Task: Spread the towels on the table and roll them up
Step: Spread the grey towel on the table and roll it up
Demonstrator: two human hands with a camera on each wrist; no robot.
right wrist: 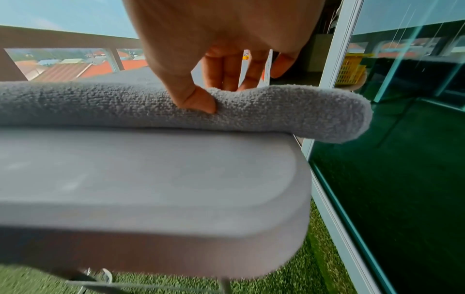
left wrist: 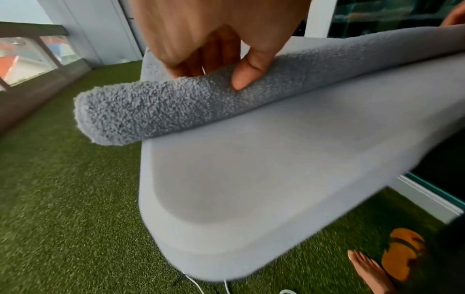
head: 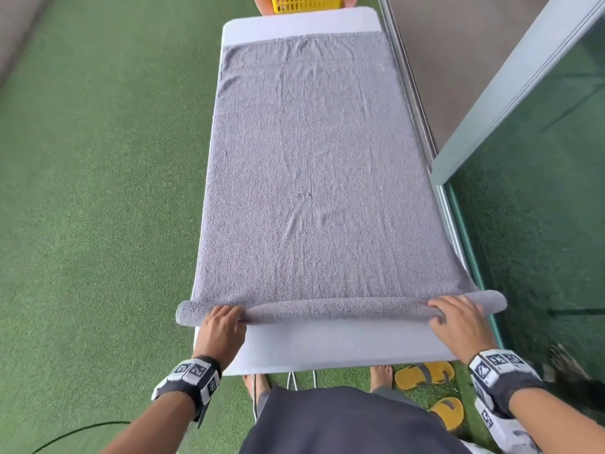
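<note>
Your left hand (head: 223, 326) and right hand (head: 458, 317) each pinch the rolled near edge of the grey towel (head: 311, 178), which lies spread along the white bench (head: 327, 347); both grips are closed on the roll, thumbs nearest you.

Grey looped towel (head: 311, 165) on a pale grey table (head: 327, 348); beyond the table, a yellow basket (head: 304, 2) (latticed, apparently); beside it, green turf (head: 98, 191) and yellow sandals (head: 425, 375).
</note>
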